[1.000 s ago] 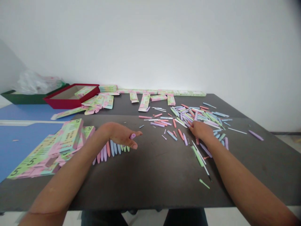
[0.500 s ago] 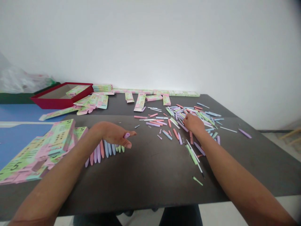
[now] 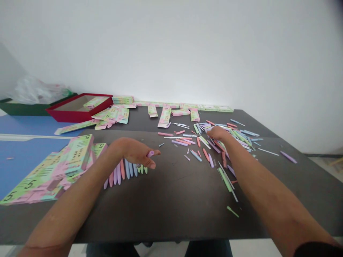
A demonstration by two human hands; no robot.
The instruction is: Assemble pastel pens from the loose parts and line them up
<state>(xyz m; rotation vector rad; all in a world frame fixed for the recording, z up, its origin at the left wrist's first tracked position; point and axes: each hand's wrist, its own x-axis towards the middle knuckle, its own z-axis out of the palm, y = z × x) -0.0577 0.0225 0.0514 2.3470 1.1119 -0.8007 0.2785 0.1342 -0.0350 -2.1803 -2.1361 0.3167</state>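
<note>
My left hand (image 3: pixel 138 153) is closed around a purple pen barrel (image 3: pixel 150 154), whose round end pokes out between thumb and fingers. Just below that hand lies a row of pen barrels (image 3: pixel 119 173) in purple, pink, blue and green, side by side with tapered ends toward me; my hand and forearm hide part of it. My right hand (image 3: pixel 218 132) reaches into a loose pile of pen parts (image 3: pixel 238 137), including coloured barrels and thin white refills. Its fingers are bent down among the parts, and their tips are mostly hidden.
Printed pen boxes (image 3: pixel 77 153) are heaped at left. Behind them stand a red tray (image 3: pixel 69 115) and a green tray (image 3: pixel 24 109) with a plastic bag (image 3: pixel 40 91). More boxes (image 3: pixel 164 116) lie along the wall. A small green piece (image 3: pixel 232 211) lies near the front edge.
My right hand has shifted left and farther back within the pile, moving over some parts. My left hand still holds the purple barrel in the same place. The view swung right, then back.
</note>
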